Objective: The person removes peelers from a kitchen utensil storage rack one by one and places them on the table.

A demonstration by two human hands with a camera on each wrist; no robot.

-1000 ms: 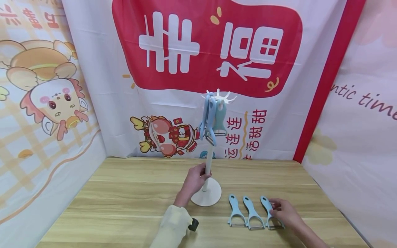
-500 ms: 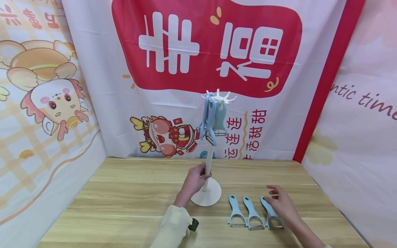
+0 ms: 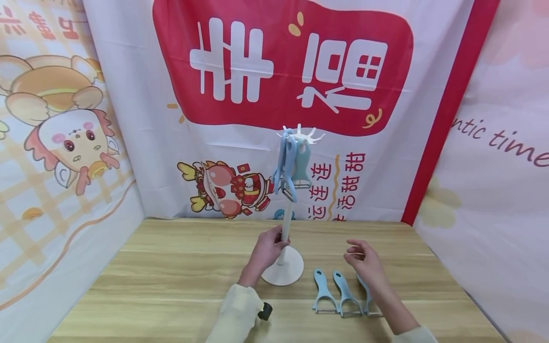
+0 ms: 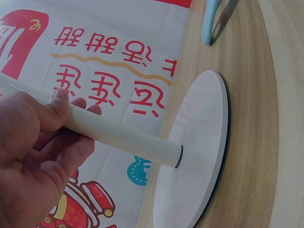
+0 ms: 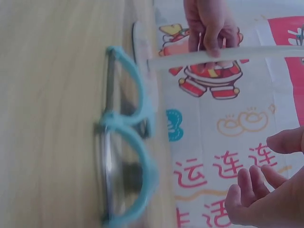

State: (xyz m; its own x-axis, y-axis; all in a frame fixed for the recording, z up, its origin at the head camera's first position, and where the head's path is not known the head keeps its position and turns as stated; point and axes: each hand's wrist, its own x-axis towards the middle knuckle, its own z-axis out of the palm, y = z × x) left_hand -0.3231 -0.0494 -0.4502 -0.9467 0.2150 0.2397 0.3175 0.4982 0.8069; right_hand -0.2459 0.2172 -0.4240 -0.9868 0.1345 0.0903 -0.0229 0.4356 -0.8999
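My left hand [image 3: 267,248] grips the pole [image 3: 287,216] of a white stand just above its round base [image 3: 289,276]. The left wrist view shows the thumb and fingers around that pole [image 4: 126,137]. Blue Y-shaped peelers [image 3: 289,159] and a greener one [image 3: 302,162] hang from the hooks at the stand's top. Three light-blue peelers lie in a row on the table: a left one [image 3: 321,286], a middle one [image 3: 343,286] and a right one [image 3: 368,305], partly covered by my right forearm. Above them, my right hand [image 3: 365,262] holds nothing, its fingers loosely bent.
The wood-grain table [image 3: 171,276] ends at a printed white and red cloth [image 3: 227,143] behind the stand. Printed sheets also line the left side [image 3: 128,200] and the right side [image 3: 493,200]. Bare white hooks [image 3: 315,138] stick out at the stand's top right.
My right hand has risen from beside the right peeler and moved left and away from me, over the peelers. The peelers lie where they were. My left hand keeps its grip on the pole.
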